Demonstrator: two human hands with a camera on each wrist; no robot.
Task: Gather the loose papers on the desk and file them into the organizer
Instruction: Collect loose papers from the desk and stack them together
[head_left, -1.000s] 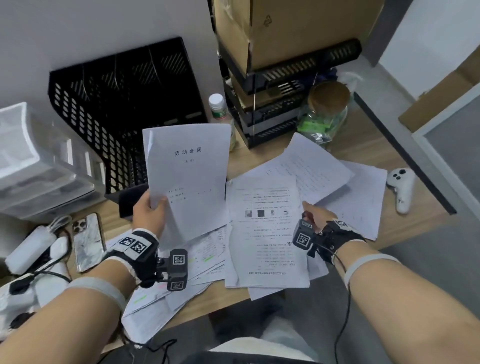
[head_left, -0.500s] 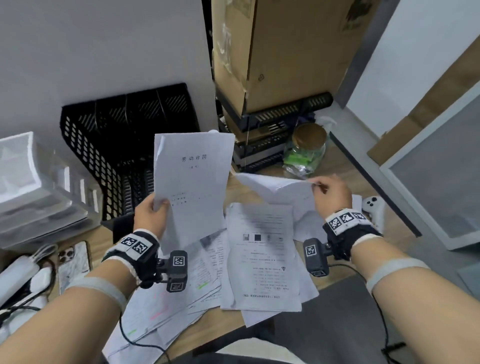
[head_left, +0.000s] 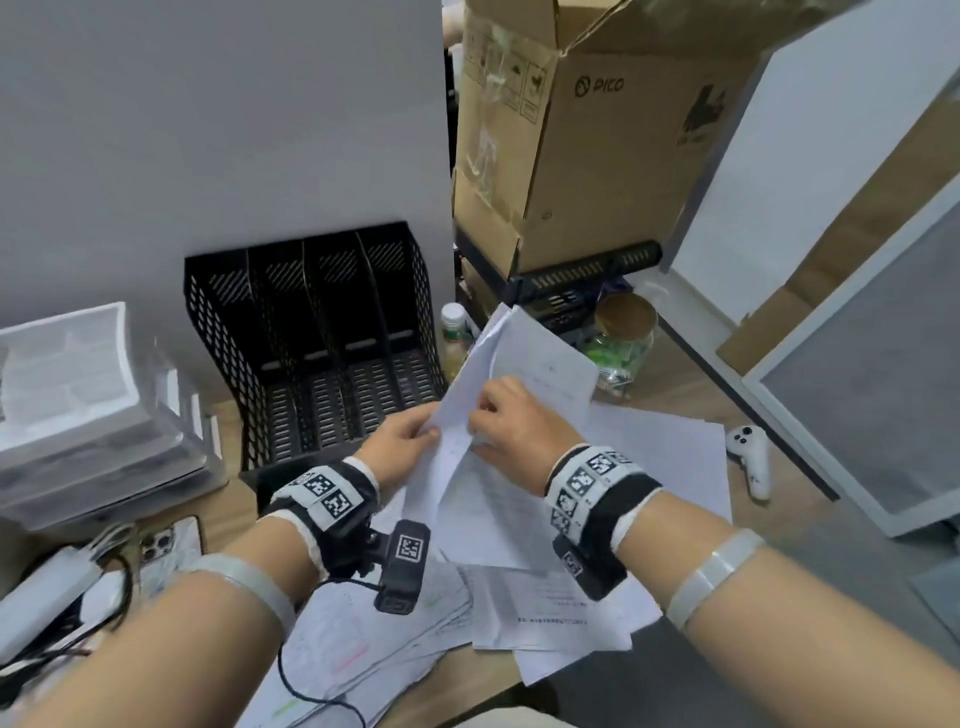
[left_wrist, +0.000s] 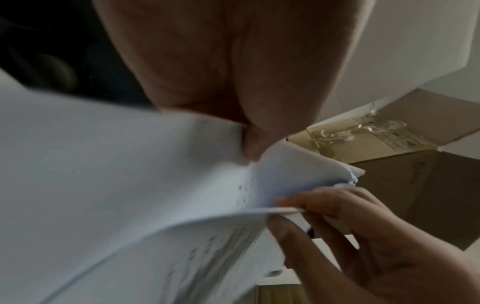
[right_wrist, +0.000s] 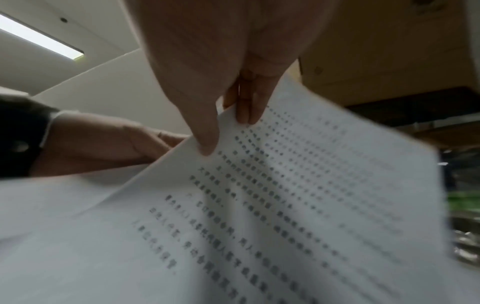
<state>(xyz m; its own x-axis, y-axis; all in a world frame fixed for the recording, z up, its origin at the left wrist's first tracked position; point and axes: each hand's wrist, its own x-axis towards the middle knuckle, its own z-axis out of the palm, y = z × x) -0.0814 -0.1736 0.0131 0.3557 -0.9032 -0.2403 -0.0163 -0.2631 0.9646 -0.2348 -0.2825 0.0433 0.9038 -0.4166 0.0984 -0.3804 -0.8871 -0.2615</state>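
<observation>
A black mesh organizer (head_left: 322, 332) with several upright slots stands against the wall, its slots showing no paper. In front of it both hands hold white printed sheets (head_left: 524, 374) together in the air. My left hand (head_left: 400, 441) pinches the left sheet (left_wrist: 130, 174) at its edge. My right hand (head_left: 511, 421) pinches a printed sheet (right_wrist: 298, 185) between thumb and fingers, pressed against the left one. More loose papers (head_left: 670, 467) lie spread on the wooden desk below the hands and toward the front edge.
A clear plastic drawer unit (head_left: 78, 410) stands left of the organizer, a phone (head_left: 166, 545) and cables in front of it. A cardboard box (head_left: 587, 130) on black trays, a small bottle (head_left: 454, 338) and a glass jar (head_left: 621, 343) stand at the right. A white controller (head_left: 750, 457) lies at the desk's right edge.
My right hand lifted a sheet off the desk and carried it left to meet the sheet in my left hand. The head view tilted upward.
</observation>
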